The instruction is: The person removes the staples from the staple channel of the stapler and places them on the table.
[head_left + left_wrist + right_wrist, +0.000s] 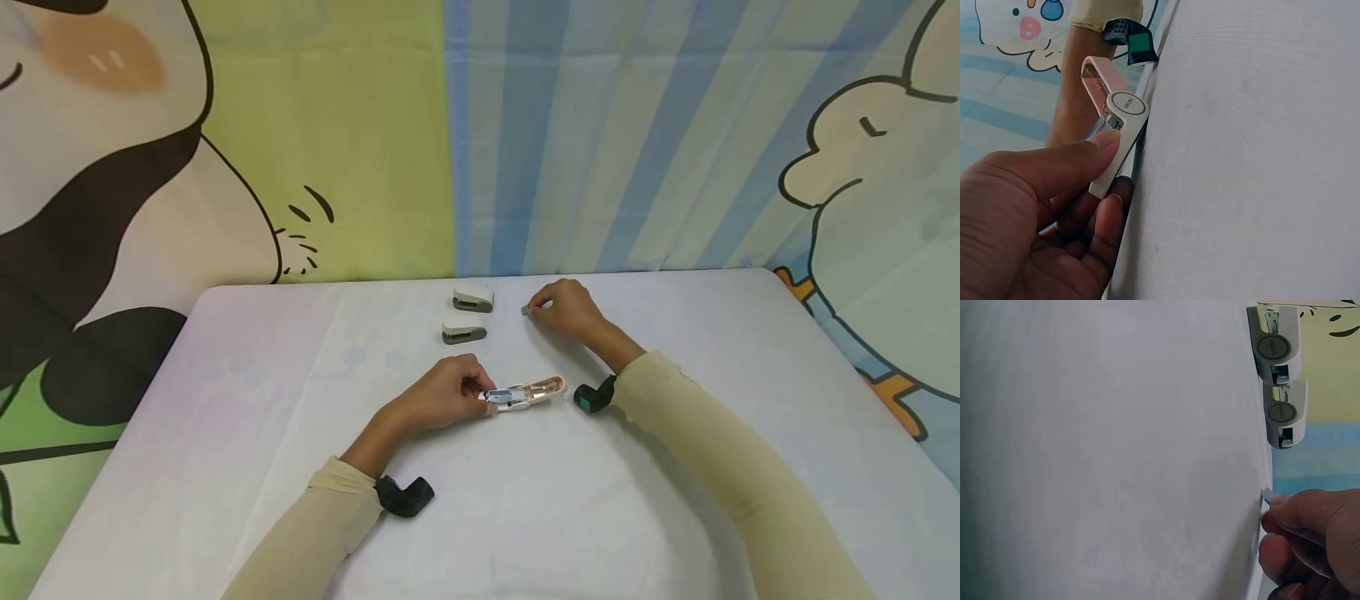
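- Facing me is a big cartoon backdrop (360, 150), yellow-green on the left half and blue stripes to the right of that, with chunky outlined characters at both edges.
- Next up, the table (525, 517), covered in plain white, running right back to the backdrop.
- Then my beige sleeves (731, 475), reaching in from the bottom of the head view.
- My left hand (442, 392) has its thumb and fingers pinched on one end of the open stapler, around the middle of the table.
- My right hand (567, 310) is further back and to the right, fingertips pinched together on a tiny grey piece.
- So, the open stapler (522, 395): white body, round badge, pink part swung out from it and pointing toward my right wrist. Can't tell if it's touching the tabletop.
- Black wrist cameras (405, 497), one on each arm, and the right one has a green patch.
- Two more white-and-grey staplers (463, 332) sit near the back, one just behind the other, left of my right hand. They've got round badges too.
- Smallest is the grey piece (1266, 495), poking out past my right thumb. Too small to say what it is, honestly.
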{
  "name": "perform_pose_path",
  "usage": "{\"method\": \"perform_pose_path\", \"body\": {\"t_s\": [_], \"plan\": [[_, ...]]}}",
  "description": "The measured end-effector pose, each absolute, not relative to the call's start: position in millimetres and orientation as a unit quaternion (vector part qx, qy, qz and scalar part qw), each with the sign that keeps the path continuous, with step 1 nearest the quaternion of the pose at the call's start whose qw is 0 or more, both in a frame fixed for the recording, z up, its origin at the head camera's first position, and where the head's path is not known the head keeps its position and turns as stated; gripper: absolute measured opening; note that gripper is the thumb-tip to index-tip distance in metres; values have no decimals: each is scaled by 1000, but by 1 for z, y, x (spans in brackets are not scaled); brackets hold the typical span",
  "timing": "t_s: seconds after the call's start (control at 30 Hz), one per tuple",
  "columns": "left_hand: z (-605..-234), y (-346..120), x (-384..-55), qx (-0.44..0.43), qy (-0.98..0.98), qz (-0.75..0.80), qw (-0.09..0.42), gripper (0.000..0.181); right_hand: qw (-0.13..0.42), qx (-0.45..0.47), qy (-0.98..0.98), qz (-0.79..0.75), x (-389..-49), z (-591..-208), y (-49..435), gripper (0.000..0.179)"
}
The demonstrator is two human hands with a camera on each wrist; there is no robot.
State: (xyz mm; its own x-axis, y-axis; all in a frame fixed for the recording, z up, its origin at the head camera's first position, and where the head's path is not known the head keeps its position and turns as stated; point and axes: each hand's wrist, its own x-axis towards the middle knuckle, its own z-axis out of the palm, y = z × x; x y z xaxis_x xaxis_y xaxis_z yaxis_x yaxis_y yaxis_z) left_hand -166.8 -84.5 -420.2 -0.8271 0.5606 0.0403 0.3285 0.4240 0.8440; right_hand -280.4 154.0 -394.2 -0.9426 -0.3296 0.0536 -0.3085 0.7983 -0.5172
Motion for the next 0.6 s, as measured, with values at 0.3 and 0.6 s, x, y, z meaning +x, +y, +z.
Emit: {"method": "perform_pose_path", "body": {"t_s": [0.3,0.6], "plan": [[-421,-85,-167,265,834,467,127,16,12,-188,957,-223,-281,-395,157,11],[-420,-85,-166,267,833,468,126,15,22,-194,956,-220,-265,-379,166,13]]}}
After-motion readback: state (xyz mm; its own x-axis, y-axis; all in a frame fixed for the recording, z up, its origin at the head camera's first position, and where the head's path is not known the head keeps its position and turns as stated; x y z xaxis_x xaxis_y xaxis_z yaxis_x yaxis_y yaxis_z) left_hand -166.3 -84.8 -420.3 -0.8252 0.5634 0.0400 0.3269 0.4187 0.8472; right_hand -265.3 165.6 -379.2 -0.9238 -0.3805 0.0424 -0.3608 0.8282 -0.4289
